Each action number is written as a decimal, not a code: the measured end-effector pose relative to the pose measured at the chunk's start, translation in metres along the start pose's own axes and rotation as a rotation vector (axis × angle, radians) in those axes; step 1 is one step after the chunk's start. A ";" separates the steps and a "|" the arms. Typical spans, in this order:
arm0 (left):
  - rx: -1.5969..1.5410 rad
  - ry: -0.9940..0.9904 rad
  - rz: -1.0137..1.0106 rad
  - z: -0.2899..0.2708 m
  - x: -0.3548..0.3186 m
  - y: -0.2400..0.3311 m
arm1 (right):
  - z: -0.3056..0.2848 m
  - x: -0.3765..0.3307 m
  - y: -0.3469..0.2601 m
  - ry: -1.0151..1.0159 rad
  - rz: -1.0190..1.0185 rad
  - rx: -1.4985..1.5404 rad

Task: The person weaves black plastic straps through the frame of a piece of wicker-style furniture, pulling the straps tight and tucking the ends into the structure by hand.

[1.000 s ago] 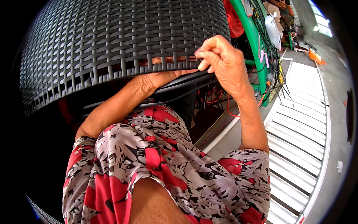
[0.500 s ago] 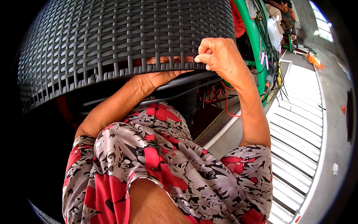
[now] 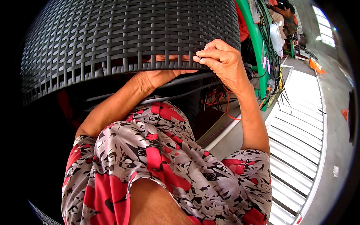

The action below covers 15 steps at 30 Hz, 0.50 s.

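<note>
A large woven panel of dark grey plastic strands (image 3: 112, 37) fills the upper left, curving down to a lower edge with open gaps. My left hand (image 3: 165, 71) reaches up behind that edge, its fingers showing through the gaps and pressing the weave from the inside. My right hand (image 3: 221, 62) sits on the outer face at the lower right corner, thumb and fingertips pinched on a strand at the edge. Both forearms rise from my flowered grey and red clothing.
A green metal frame (image 3: 255, 41) hung with dark cords stands right of the panel. White slatted panels (image 3: 300, 138) lie on the grey floor at right. Another person (image 3: 285, 15) is at the far top right. Orange cords (image 3: 225, 101) trail below my right wrist.
My right hand has slid slightly down and left along the panel's lower edge, keeping its pinch. The left hand stays behind the weave.
</note>
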<state>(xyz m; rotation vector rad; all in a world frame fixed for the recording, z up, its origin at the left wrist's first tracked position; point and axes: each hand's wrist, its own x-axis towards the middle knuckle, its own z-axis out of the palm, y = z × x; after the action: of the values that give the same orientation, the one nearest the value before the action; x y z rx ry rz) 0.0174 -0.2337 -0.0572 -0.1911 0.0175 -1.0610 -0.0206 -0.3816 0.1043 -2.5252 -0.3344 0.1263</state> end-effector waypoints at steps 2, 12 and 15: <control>-0.017 0.014 0.006 0.002 0.000 -0.002 | -0.002 0.003 -0.002 -0.023 0.022 0.062; 0.076 0.012 0.059 0.010 -0.009 0.005 | 0.003 0.018 -0.040 -0.014 0.544 0.351; 0.076 0.045 0.055 0.010 -0.009 0.005 | 0.010 0.018 -0.036 -0.002 0.064 -0.320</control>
<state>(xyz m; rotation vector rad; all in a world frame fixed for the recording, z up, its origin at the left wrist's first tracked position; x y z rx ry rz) 0.0184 -0.2219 -0.0492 -0.0974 0.0232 -1.0094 -0.0127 -0.3424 0.1163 -2.8541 -0.2934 0.1068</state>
